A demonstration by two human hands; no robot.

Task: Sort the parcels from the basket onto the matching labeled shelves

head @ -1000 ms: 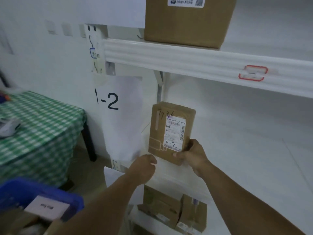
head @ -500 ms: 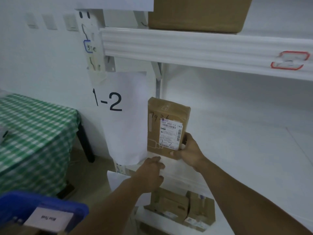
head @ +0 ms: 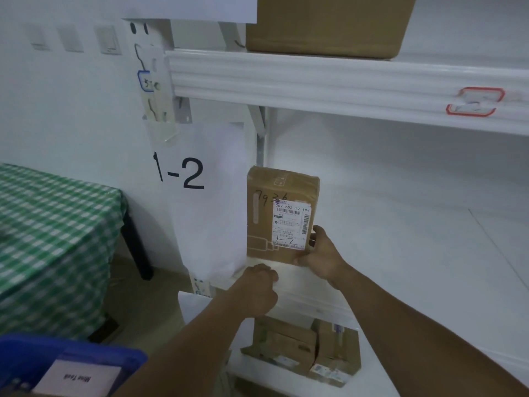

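Right hand (head: 320,259) grips upright parcel (head: 274,202) on shelf (head: 400,253) beside 1-2 sign (head: 183,173); left hand (head: 256,293) rests fist-curled at its edge.

A brown cardboard parcel with a white shipping label (head: 282,216), hand-marked "1-2", stands upright on the white metal shelf (head: 400,253), just beside a white paper sign reading "1-2" (head: 200,196). The right hand (head: 320,253) grips the parcel's lower right corner. The left hand (head: 257,290), fingers curled, rests against the shelf's front edge. A blue plastic basket (head: 71,356) sits at the lower left.

Brown parcel (head: 282,216) — labeled 1-2 — stands upright on white shelf (head: 400,253).
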